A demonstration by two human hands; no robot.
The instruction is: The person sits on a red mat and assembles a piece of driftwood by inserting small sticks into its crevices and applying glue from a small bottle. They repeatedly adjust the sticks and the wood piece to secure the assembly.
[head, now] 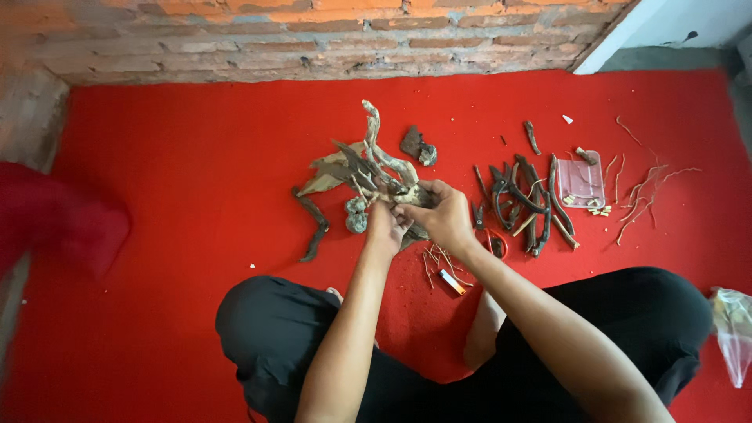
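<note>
— What does the head view show of the hands?

— Both meet over a driftwood assembly [368, 168] that lies on the red floor covering [196, 157] in front of the seated person. The left hand [385, 227] is clenched around the lower part of the branches, next to two grey stones [356, 215]. The right hand [442, 213] grips the same cluster from the other side, fingers curled over a pale piece of wood.

— And around it?

— A dark curved branch [316, 227] lies just left of the assembly, and a small dark rock [417, 145] sits beyond it. Right of the hands lies a heap of dark twisted sticks [533, 204], with pliers [487, 231] beside it. Farther right sit a pink pouch [581, 182] and thin loose roots [646, 192]. Near the right forearm lie some thin twigs [439, 258] and a small lighter-like item [452, 282]. A brick wall [313, 39] borders the far edge of the floor.
</note>
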